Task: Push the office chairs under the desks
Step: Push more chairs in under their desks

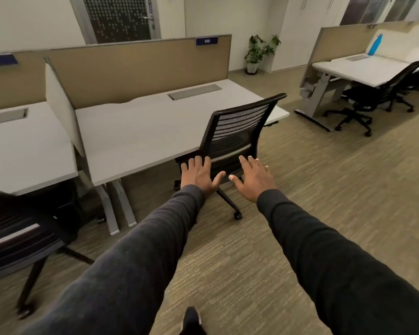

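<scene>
Step in hand: the mesh-backed office chair (pixel 237 134) at the desk (pixel 141 131) marked 140 is judged to be the one being pushed in.
Chair position: the seat is partly under the desk's front edge, near its right end; the backrest stands clear and turned at an angle to the edge.
Left hand (pixel 198 174): held flat, fingers spread and open, nothing gripped; contact with the chair cannot be told.
Right hand (pixel 254 178): likewise open and spread, near the seat's rear; contact uncertain.
Advice: both palms are best set evenly on the backrest frame, so the chair is squared to the desk and rolled straight; a one-sided push would likely swing it on its castors.
Second chair (pixel 17 240): seen at lower left, standing out from the neighbouring desk; judged not yet dealt with.
Floor: low-pile striped carpet (pixel 300 189), level; some rolling drag is expected.
Room: open-plan office, tan divider panels, a potted plant (pixel 259 52) by the far wall, further chairs at the desks on the right.
</scene>
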The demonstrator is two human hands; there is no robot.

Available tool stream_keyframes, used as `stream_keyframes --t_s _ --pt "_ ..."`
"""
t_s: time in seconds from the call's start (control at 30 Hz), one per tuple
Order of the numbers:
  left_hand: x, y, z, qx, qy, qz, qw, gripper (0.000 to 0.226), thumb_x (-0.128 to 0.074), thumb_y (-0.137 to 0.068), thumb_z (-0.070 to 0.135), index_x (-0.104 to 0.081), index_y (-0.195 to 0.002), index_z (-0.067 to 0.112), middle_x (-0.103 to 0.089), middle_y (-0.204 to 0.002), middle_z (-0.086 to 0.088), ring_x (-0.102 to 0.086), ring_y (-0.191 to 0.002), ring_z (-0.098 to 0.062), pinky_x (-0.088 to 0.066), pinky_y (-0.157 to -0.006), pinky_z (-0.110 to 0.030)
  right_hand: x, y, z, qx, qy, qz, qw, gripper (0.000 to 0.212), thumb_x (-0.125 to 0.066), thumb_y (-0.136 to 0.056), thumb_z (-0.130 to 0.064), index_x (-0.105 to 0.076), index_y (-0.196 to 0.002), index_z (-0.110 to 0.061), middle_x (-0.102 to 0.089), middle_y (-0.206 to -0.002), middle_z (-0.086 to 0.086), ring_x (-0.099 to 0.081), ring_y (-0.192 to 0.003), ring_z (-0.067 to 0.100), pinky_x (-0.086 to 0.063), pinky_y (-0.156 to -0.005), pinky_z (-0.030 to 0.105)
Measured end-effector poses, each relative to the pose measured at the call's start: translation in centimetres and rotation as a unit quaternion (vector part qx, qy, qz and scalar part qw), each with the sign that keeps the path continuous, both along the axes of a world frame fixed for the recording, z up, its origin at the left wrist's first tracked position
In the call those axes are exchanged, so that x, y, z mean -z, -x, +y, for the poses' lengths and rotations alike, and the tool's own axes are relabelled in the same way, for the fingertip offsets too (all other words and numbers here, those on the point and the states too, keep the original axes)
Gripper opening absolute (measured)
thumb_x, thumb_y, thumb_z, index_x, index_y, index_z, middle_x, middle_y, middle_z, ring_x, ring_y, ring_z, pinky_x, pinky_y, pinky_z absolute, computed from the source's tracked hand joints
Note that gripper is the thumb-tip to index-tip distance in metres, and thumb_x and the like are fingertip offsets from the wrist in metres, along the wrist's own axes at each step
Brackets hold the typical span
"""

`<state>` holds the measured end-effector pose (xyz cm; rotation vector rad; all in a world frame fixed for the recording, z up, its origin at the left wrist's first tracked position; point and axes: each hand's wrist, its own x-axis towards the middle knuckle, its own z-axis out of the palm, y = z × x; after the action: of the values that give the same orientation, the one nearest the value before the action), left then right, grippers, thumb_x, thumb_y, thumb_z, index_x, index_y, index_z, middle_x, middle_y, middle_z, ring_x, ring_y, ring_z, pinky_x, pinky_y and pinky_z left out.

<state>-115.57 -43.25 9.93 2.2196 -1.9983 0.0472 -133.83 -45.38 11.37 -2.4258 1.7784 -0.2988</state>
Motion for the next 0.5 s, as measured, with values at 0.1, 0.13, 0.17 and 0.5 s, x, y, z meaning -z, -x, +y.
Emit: stream_keyframes --t_s 0.1,0.13,0.17,0.5 --pt "0.5 -1.1 3.5 -0.004 -0.008 0.0 1.0 0.076 -0.029 -0.094 0.069 -0.037 -0.147 0.015 -0.047 -0.137 -0.015 -0.043 -0.123 -0.033 -0.035 -0.103 -0.051 -0.2 -1.2 3.4 -0.013 0.011 -0.002 1.0 0.077 -0.045 -0.096 -0.059 -0.024 -0.157 -0.018 -0.028 -0.162 0.015 -0.022 -0.15 0.033 -0.021 -0.119 0.054" --pt "0.7 -1.5 4.6 -0.007 -0.008 0.0 1.0 0.076 -0.028 -0.094 0.069 -0.038 -0.147 0.015 -0.047 -0.137 -0.015 -0.043 -0.123 -0.033 -0.035 -0.102 -0.051 -0.1 -1.6 4.4 -0.017 0.013 0.002 1.0 0.077 -0.045 -0.096 -0.059 -0.025 -0.157 -0.018 -0.028 -0.161 0.015 -0.023 -0.149 0.033 -0.022 -0.119 0.054" --pt "1.0 -1.9 5.7 -0.009 -0.008 0.0 1.0 0.077 -0.028 -0.094 0.07 -0.038 -0.147 0.015 -0.047 -0.137 -0.015 -0.043 -0.123 -0.033 -0.035 -0.102 -0.051 0.1 -2.0 5.4 -0.019 0.013 0.007 1.0 0.077 -0.045 -0.096 -0.059 -0.025 -0.157 -0.018 -0.029 -0.161 0.015 -0.023 -0.149 0.033 -0.023 -0.119 0.053" --pt "3.5 -11.0 19.2 0.001 -0.05 0.0 0.999 0.079 -0.026 -0.096 0.069 -0.033 -0.151 0.013 -0.044 -0.142 -0.015 -0.041 -0.127 -0.033 -0.032 -0.106 -0.051 3.3 -11.7 17.9 -0.014 -0.031 0.016 0.999 0.076 -0.047 -0.096 -0.059 -0.026 -0.157 -0.019 -0.031 -0.16 0.014 -0.025 -0.149 0.032 -0.023 -0.118 0.054"
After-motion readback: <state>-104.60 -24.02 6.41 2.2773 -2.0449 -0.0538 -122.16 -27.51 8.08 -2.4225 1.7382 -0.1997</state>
